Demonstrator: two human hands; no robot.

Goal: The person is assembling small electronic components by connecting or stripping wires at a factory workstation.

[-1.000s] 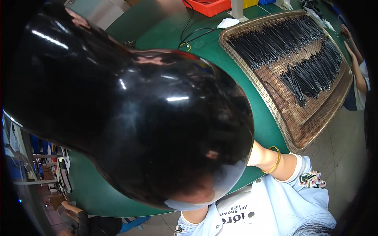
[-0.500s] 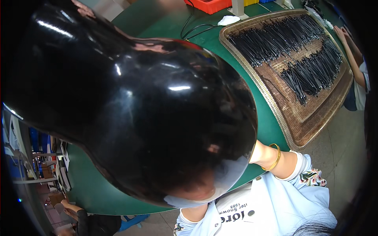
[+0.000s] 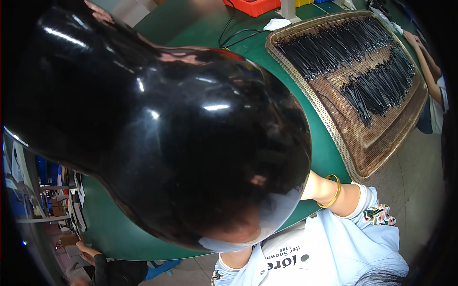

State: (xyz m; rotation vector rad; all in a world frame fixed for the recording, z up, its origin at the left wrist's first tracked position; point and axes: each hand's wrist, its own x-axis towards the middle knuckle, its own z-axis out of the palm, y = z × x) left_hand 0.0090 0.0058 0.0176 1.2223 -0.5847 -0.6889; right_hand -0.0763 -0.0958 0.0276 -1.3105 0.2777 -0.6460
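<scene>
A large glossy black hood with a rounded end [image 3: 205,143], probably a lamp or magnifier head, fills the left and middle of the view. It covers both of my hands and whatever they hold or touch. My right forearm [image 3: 346,198], wearing a gold bangle [image 3: 337,191], reaches in under the hood's right edge. Only a short piece of my left forearm [image 3: 237,258] shows below its lower rim. To the right lies a brown mesh tray [image 3: 377,148] bearing two rows of thin black rods or cables [image 3: 377,88] with shiny tips.
Green tabletop [image 3: 327,157] surrounds the hood. A black cable [image 3: 243,32] and white crumpled material [image 3: 276,24] lie behind, near a red bin [image 3: 253,6]. One person's arm [image 3: 429,78] is beside the tray; another person [image 3: 114,269] sits at lower left.
The person at the lower left has shifted their hands slightly. My forearms, the hood and the tray look the same.
</scene>
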